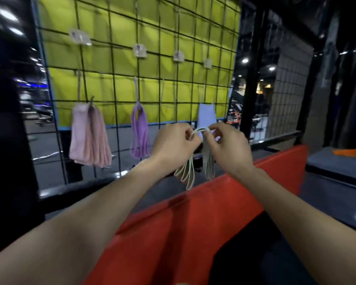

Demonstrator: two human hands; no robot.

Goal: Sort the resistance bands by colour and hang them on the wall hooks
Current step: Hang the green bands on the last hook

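Dangling limp at centre frame, the pale bands [187,173] look light, soft and stretchy, best taken at their gathered top loops, where the left hand [174,144] and right hand [230,146] each pinch them. Pink bands [89,138], purple bands [139,134] and blue bands [207,116] hang on the wire grid [111,64] behind.

Gym: wire grid wall [115,58], orange padding [193,223], hung resistance bands [90,136].

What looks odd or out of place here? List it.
Nothing stands out. Pink bands, purple bands and pale blue bands hang in separate bunches on the grid; both hands hold pale green bands.
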